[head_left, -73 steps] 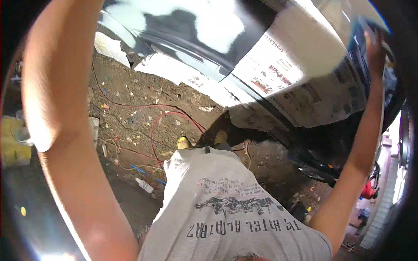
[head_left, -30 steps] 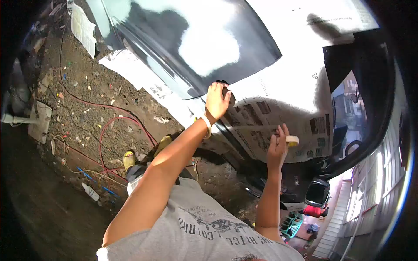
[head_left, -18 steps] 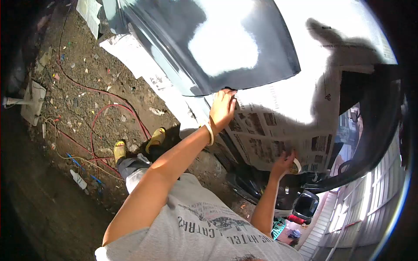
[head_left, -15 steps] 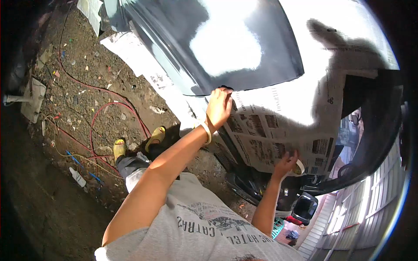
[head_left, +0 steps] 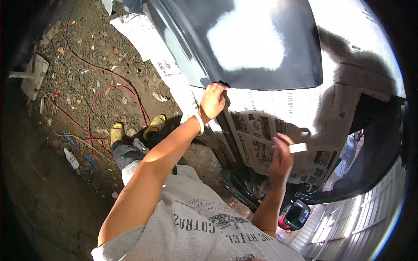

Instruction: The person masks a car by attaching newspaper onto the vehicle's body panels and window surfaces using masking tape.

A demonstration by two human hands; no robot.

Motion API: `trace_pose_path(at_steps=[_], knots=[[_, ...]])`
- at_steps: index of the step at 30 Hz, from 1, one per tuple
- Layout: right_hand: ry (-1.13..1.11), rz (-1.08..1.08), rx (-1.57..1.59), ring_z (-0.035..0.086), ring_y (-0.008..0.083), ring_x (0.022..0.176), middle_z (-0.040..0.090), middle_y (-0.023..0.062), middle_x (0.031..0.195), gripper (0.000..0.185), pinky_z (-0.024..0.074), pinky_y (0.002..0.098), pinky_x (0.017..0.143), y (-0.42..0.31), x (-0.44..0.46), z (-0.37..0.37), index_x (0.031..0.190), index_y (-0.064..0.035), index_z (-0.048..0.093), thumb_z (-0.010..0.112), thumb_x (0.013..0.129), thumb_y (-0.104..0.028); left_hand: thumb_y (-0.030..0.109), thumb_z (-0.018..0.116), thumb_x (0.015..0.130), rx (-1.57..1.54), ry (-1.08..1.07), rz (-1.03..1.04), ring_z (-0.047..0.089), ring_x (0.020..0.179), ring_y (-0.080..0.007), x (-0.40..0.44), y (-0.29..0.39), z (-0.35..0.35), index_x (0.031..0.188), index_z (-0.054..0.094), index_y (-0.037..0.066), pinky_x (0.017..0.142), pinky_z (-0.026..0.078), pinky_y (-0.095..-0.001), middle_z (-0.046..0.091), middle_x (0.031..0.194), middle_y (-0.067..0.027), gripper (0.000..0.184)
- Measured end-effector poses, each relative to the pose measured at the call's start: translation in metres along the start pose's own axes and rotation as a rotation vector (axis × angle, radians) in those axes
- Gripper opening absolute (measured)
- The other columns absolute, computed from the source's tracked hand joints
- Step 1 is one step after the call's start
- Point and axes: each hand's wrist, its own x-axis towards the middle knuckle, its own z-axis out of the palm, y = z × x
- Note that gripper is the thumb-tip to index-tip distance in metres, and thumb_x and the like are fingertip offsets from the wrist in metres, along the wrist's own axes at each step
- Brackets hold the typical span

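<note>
My left hand is closed at the lower left corner of the dark panel, where it meets the newspaper. Its fingertips press on the edge, and what they pinch is hidden. A pale ring-shaped band circles my left wrist. Over the newspaper, my right hand is slightly blurred, its fingers closed on a roll of masking tape seen nearly edge-on. A large whitish patch covers the middle of the dark panel.
A car side mirror juts out near my right elbow, beside the windscreen pillar. Red hose loops over the gravel at left, near my yellow shoes. A white bottle lies there too. Corrugated sheeting stands at lower right.
My right hand has risen off the lower newspaper with the tape roll, which has turned more edge-on. My left hand stays at the panel corner. The view has shifted slightly.
</note>
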Motion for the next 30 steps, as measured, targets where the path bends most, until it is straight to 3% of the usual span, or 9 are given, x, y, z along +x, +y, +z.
trace_pose_path(at_steps=[3, 8, 11, 16, 19, 22, 25, 28, 30], knots=[[-0.109, 0.172, 0.152, 0.058, 0.0291, 0.113, 0.058, 0.0175, 0.126, 0.023, 0.047, 0.038, 0.096, -0.007, -0.011, 0.015, 0.115, -0.0029, 0.066, 0.05, 0.098, 0.001, -0.006, 0.057, 0.077, 0.004, -0.034, 0.021, 0.053, 0.103, -0.0368, -0.001, 0.001, 0.0, 0.113, 0.064, 0.007, 0.094, 0.045, -0.045, 0.059, 0.107, -0.0145, 0.039], [-0.214, 0.117, 0.081, 0.057, 0.0319, 0.117, 0.058, 0.0159, 0.127, 0.025, 0.0442, 0.0386, 0.1, 0.002, -0.02, 0.022, 0.116, -0.0026, 0.064, 0.05, 0.097, 0.003, -0.005, 0.06, 0.079, 0.108, -0.054, 0.09, 0.053, 0.104, -0.0368, 0.006, -0.006, 0.004, 0.115, 0.063, 0.006, 0.096, 0.045, -0.0445, 0.061, 0.11, -0.0136, 0.038], [-0.235, 0.14, 0.116, 0.057, 0.0317, 0.118, 0.058, 0.0155, 0.129, 0.025, 0.044, 0.0378, 0.1, 0.006, -0.025, 0.027, 0.117, -0.0023, 0.064, 0.051, 0.096, 0.004, -0.001, 0.062, 0.082, -0.019, -0.092, 0.012, 0.055, 0.105, -0.0365, 0.009, 0.008, 0.0, 0.113, 0.064, 0.006, 0.096, 0.045, -0.0443, 0.062, 0.109, -0.0132, 0.032], [-0.275, 0.175, 0.124, 0.056, 0.0324, 0.12, 0.057, 0.0164, 0.131, 0.025, 0.0442, 0.0372, 0.099, 0.008, -0.03, 0.034, 0.117, -0.0036, 0.063, 0.052, 0.096, 0.003, 0.011, 0.069, 0.088, -0.109, 0.03, 0.115, 0.058, 0.105, -0.0339, 0.01, 0.036, 0.002, 0.108, 0.069, 0.006, 0.096, 0.046, -0.0425, 0.064, 0.109, -0.0127, 0.021], [-0.257, 0.13, 0.128, 0.06, 0.0227, 0.108, 0.062, 0.0133, 0.12, 0.022, 0.0462, 0.032, 0.092, 0.013, -0.034, 0.038, 0.116, -0.0037, 0.065, 0.052, 0.098, 0.0, 0.011, 0.069, 0.089, -0.132, 0.008, 0.077, 0.059, 0.102, -0.0328, 0.018, 0.04, 0.003, 0.104, 0.07, 0.006, 0.092, 0.047, -0.0416, 0.065, 0.103, -0.0112, 0.016], [-0.373, 0.292, 0.114, 0.063, 0.0237, 0.099, 0.066, 0.0123, 0.107, 0.022, 0.0464, 0.0314, 0.092, 0.009, -0.032, 0.034, 0.118, -0.0018, 0.065, 0.055, 0.099, -0.004, 0.01, 0.068, 0.09, -0.112, -0.001, 0.105, 0.06, 0.099, -0.0322, 0.025, 0.039, 0.003, 0.098, 0.069, 0.005, 0.089, 0.048, -0.0414, 0.065, 0.098, -0.0105, 0.01], [-0.317, 0.362, 0.131, 0.067, 0.0341, 0.102, 0.069, 0.0204, 0.11, 0.026, 0.0495, 0.0385, 0.092, 0.01, -0.021, 0.039, 0.118, 0.0001, 0.065, 0.055, 0.1, -0.015, 0.009, 0.067, 0.09, -0.115, 0.023, 0.088, 0.059, 0.098, -0.0332, 0.025, 0.04, 0.006, 0.096, 0.067, 0.004, 0.089, 0.048, -0.0417, 0.065, 0.098, -0.0118, 0.007], [-0.233, 0.072, -0.058, 0.067, 0.0354, 0.105, 0.068, 0.0219, 0.115, 0.031, 0.0503, 0.0399, 0.092, -0.001, 0.022, 0.034, 0.121, -0.0003, 0.065, 0.056, 0.099, -0.021, 0.008, 0.066, 0.091, -0.115, 0.025, 0.045, 0.058, 0.097, -0.0341, 0.023, 0.043, 0.008, 0.097, 0.067, 0.004, 0.089, 0.047, -0.0415, 0.064, 0.097, -0.0123, 0.007], [-0.244, 0.029, -0.157, 0.068, 0.0412, 0.093, 0.069, 0.0238, 0.1, 0.03, 0.0527, 0.0484, 0.082, -0.003, 0.056, 0.035, 0.124, -0.004, 0.061, 0.053, 0.099, -0.019, 0.009, 0.067, 0.09, -0.111, 0.028, 0.031, 0.058, 0.098, -0.0345, 0.022, 0.042, 0.012, 0.098, 0.067, 0.005, 0.089, 0.047, -0.0418, 0.064, 0.098, -0.0127, 0.009]])
